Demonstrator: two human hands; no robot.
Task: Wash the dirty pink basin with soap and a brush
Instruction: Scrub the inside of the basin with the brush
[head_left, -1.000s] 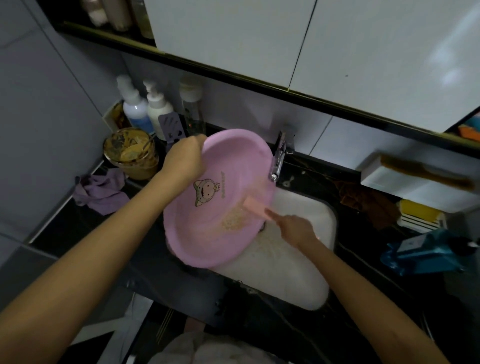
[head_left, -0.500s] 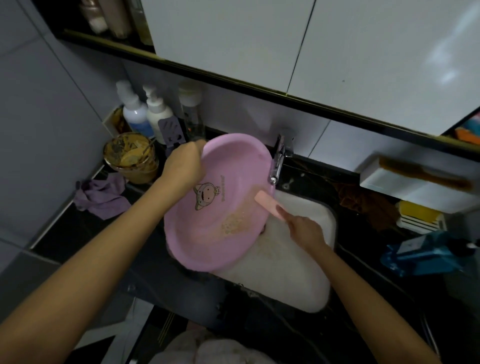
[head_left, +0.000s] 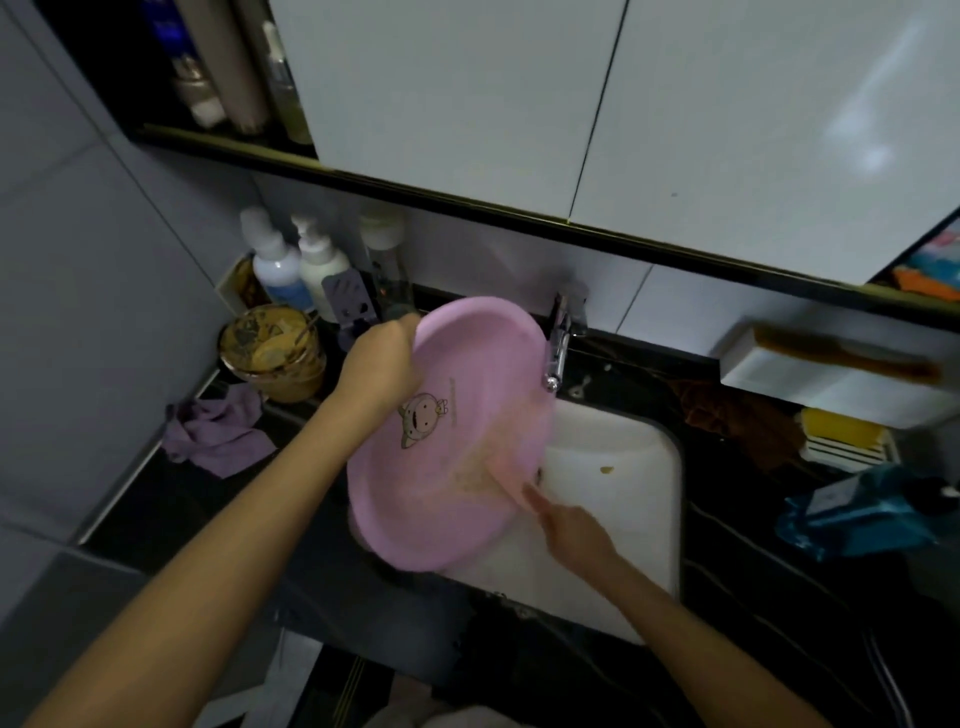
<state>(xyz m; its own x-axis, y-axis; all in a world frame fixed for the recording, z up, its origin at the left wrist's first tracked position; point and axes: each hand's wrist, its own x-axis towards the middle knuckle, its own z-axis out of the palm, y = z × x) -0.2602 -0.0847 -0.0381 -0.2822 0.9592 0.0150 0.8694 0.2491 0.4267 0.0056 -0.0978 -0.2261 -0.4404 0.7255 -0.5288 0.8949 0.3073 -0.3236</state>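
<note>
The pink basin (head_left: 467, 358), with a cartoon print and brownish grime low on its inside, is tilted on edge over the left side of the white sink (head_left: 649, 452). My left hand (head_left: 382, 361) grips its upper left rim. My right hand (head_left: 571, 530) holds a pink brush (head_left: 506, 475), blurred with motion, against the grimy patch near the basin's lower right.
A chrome tap (head_left: 558, 348) stands just behind the basin's right rim. Pump bottles (head_left: 296, 265), a dirty bowl (head_left: 272, 351) and a purple cloth (head_left: 218, 431) sit at left. A brown cloth (head_left: 737, 421), yellow sponge (head_left: 836, 428) and blue packet (head_left: 857, 512) lie at right.
My right hand and the brush have moved down and left along the basin's inside, from near the tap to the grimy patch. The left hand's grip holds steady.
</note>
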